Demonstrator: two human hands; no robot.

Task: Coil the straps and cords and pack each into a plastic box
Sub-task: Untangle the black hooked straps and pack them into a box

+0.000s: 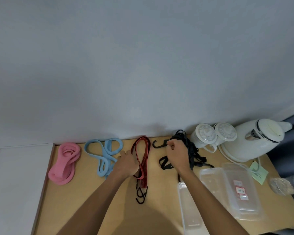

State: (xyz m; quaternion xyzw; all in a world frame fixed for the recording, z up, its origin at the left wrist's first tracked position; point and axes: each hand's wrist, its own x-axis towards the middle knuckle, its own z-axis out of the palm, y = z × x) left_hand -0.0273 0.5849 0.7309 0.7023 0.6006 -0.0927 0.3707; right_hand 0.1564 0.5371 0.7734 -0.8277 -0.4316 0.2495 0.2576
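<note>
Coiling barely begun: right hand [176, 154] clenched around tangled black cord [192, 147], left hand [127, 163] flat on red strap [144, 159]. Next, likely: untangling, then winding for a plastic box [210, 178].

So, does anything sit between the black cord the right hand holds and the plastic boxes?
Nothing visible does. The right hand grips the black cord just beyond the plastic boxes; only the cord's own loose ends lie between.

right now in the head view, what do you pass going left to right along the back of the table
pink strap, blue strap, red and black strap, black cord bundle, two white lidded cups, white kettle
</note>
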